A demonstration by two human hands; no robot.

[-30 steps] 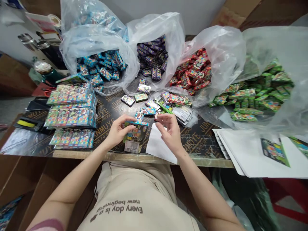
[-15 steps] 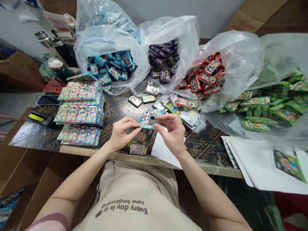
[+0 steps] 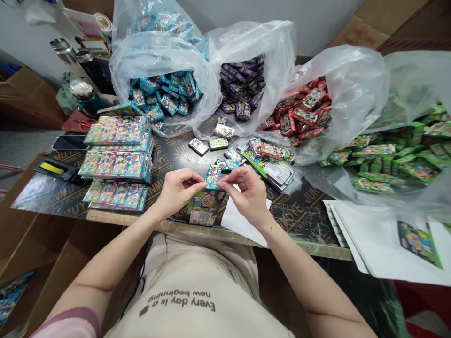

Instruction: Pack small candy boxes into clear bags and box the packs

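A small blue printed box (image 3: 213, 176) is held up over the near part of the table. My left hand (image 3: 179, 190) pinches its left side between thumb and fingers. My right hand (image 3: 247, 190) has thumb and fingertips closed on its right edge. Just below the hands lies a dark printed packet (image 3: 204, 209), partly covered, beside a sheet of white paper (image 3: 237, 218). Another blue box (image 3: 227, 164) rests just beyond the fingers. Loose black-edged boxes (image 3: 198, 146) lie farther back.
Clear plastic bags hold blue boxes (image 3: 169, 104), purple boxes (image 3: 243, 89), red boxes (image 3: 310, 105) and green boxes (image 3: 384, 155). Stacks of wrapped sets (image 3: 114, 162) stand at left, near a tape dispenser (image 3: 56, 168) and a phone (image 3: 69, 142). White sheets (image 3: 369, 234) overhang the right edge.
My right thumb and fingers have come together on the box's right side, where they were spread wider before. The box has tilted so more of its printed face shows.
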